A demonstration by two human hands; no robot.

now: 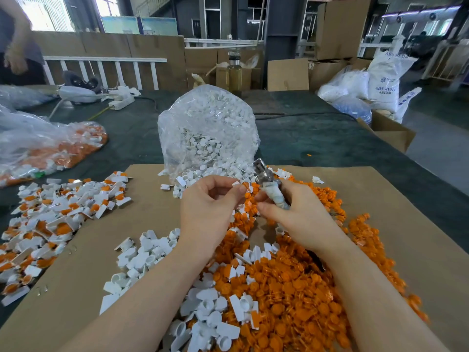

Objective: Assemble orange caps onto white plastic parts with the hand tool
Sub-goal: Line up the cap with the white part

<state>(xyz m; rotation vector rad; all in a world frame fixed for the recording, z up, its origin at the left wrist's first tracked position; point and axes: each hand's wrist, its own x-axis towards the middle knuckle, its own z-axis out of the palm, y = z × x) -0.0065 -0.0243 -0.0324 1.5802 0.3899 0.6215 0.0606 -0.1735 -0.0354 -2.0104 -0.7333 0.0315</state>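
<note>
Left hand (210, 204): raised above the cardboard sheet (142, 212), thumb and forefinger pinched on a small white part with an orange cap (243, 185) at the fingertips; the remaining fingers curled in.
Right hand (299, 214): closed around the hand tool (269, 185), gripping its tape-wrapped handle; the metal head points up and away from the person, tilted toward the left hand.
Tool and held piece: the metal head is just beside the pinched piece; whether they touch cannot be told.
Orange caps (299, 288): a large loose heap on the cardboard, beneath and to the right of both forearms.
White parts (142, 252): loose on the cardboard left of the orange heap and in the near foreground, some mixed into the heap's edge.
Clear bag of white parts (208, 130): upright at the far edge of the cardboard, mouth open toward the person, parts spilling onto the sheet.
Finished pieces (58, 207): a spread of white parts fitted with orange, on the left, partly on the cardboard and partly on the dark worktop (317, 141).
Second bag (45, 146): on the worktop at far left, holding orange and white pieces.
Background: a bottle of yellowish liquid (234, 72) at the far edge of the worktop; cardboard boxes and white sacks at right; another person's arm at top left.
</note>
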